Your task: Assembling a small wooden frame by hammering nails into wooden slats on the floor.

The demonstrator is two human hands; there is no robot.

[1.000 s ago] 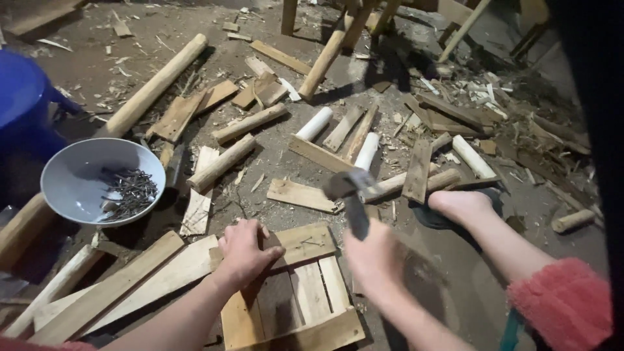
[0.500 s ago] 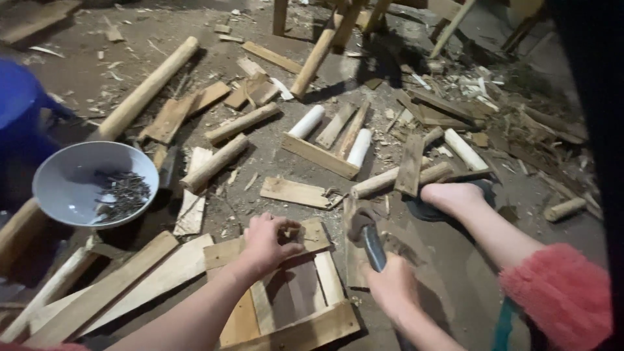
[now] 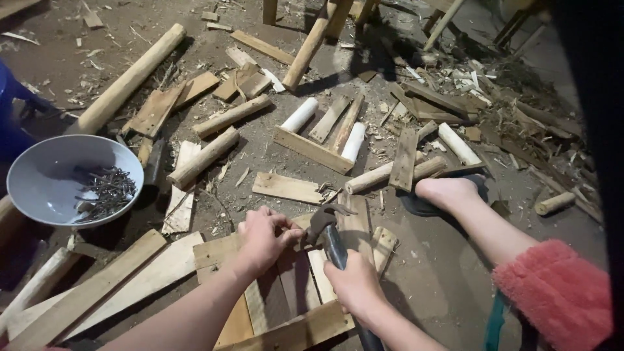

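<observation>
our right hand [image 3: 354, 286] grasping the claw hammer [image 3: 328, 231] by its handle, head resting on the slatted wooden frame [image 3: 296, 292], our left hand [image 3: 263, 237] pinched closed beside the head, frame flat on dirt floor, bowl of nails [image 3: 71, 179] well apart

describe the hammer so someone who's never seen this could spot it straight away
Start at the slatted wooden frame lying on the dirt floor at the bottom centre. The right hand holds a dark handle rising over it, and at the top sits the hammer head, beside the left hand. It is the only dark metal tool among pale wood offcuts.
</observation>
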